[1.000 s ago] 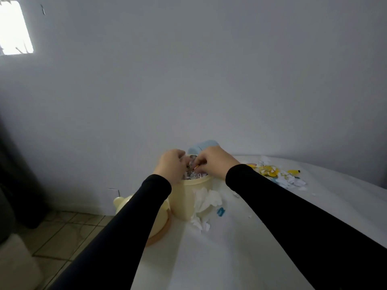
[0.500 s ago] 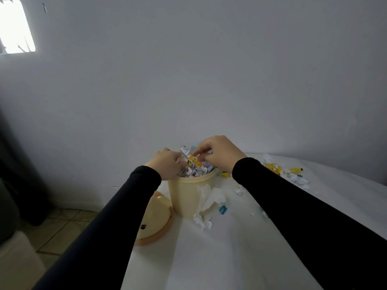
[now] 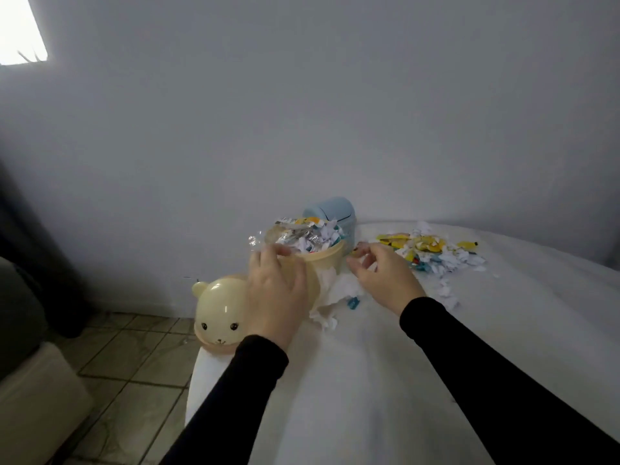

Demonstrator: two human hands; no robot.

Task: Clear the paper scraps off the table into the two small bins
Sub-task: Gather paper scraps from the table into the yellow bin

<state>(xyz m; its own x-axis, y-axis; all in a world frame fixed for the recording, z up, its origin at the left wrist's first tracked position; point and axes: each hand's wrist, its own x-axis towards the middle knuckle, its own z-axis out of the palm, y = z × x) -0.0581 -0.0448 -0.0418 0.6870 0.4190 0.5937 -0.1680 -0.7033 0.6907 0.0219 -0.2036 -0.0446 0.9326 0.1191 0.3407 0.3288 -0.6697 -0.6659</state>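
Observation:
A cream-yellow bin (image 3: 330, 260) stands near the table's left edge, heaped above its rim with white, silver and yellow paper scraps (image 3: 307, 238). Behind it stands a pale blue bin (image 3: 335, 213) with a domed lid. My left hand (image 3: 276, 290) hovers in front of the cream bin's left side, fingers spread, holding nothing. To the right of that bin my right hand (image 3: 382, 280) is low over the table, fingers apart and curled, empty. A pile of yellow, white and blue scraps (image 3: 432, 253) lies further right. Crumpled white tissue (image 3: 335, 297) and a small blue scrap (image 3: 353, 302) lie at the bin's foot.
The cream bear-face lid (image 3: 219, 313) lies at the table's left edge, beside my left wrist. The white tablecloth (image 3: 369, 380) stretches toward me. Tiled floor (image 3: 127, 364) drops away on the left, with a pale box (image 3: 30, 407) at the lower left. A plain wall stands behind.
Both hands have come off the top of the cream bin and pulled back toward me, opening. The scraps they pressed now sit heaped in the bin. The camera has tilted.

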